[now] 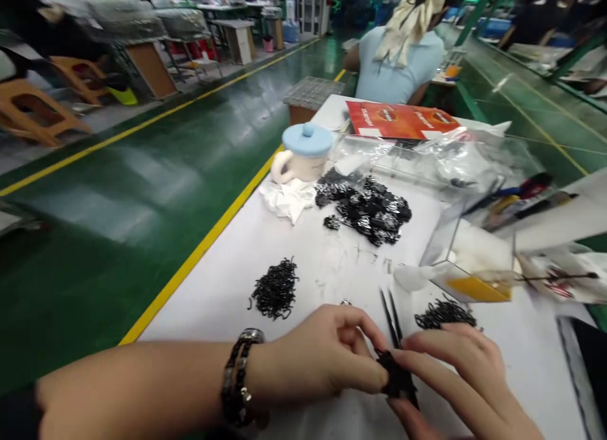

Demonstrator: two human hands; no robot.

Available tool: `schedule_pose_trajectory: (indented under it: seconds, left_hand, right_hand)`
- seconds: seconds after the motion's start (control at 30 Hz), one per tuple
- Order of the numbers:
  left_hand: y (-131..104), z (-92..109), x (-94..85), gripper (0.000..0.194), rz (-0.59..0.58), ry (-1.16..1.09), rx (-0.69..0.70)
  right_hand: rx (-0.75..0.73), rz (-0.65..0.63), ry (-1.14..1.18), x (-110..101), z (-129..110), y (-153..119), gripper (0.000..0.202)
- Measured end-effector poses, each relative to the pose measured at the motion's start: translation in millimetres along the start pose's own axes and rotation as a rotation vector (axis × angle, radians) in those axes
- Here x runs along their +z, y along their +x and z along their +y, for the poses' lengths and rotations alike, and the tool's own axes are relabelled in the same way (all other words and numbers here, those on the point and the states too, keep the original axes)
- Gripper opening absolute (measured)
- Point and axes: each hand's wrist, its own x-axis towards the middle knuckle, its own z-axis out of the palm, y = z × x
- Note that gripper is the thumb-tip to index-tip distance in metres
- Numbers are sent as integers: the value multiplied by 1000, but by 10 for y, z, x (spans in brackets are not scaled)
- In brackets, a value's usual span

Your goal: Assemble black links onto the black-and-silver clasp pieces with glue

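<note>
The left grip (315, 351) and right grip (462, 370) pinch a small black piece (397, 375) with jagged edges.

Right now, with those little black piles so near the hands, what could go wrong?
The right hand is close to one pile of small black pieces, so a sideways brush might scatter it. The dark item pinched between it and the left hand is small and could slip. The mug with the blue lid stands near the table's left edge; a hard bump might send it over.
</note>
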Motion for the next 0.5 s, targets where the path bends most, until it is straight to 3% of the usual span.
schedule_pose_trajectory:
  seconds: [0.1, 0.5]
  left_hand:
    - [-10, 34, -1, 21, -22, 5, -13]
    - [-32, 161, 24, 18, -50, 17, -111]
  right_hand:
    - [74, 25, 53, -3, -47, 42, 17]
    - [15, -78, 78, -45, 7, -9, 24]
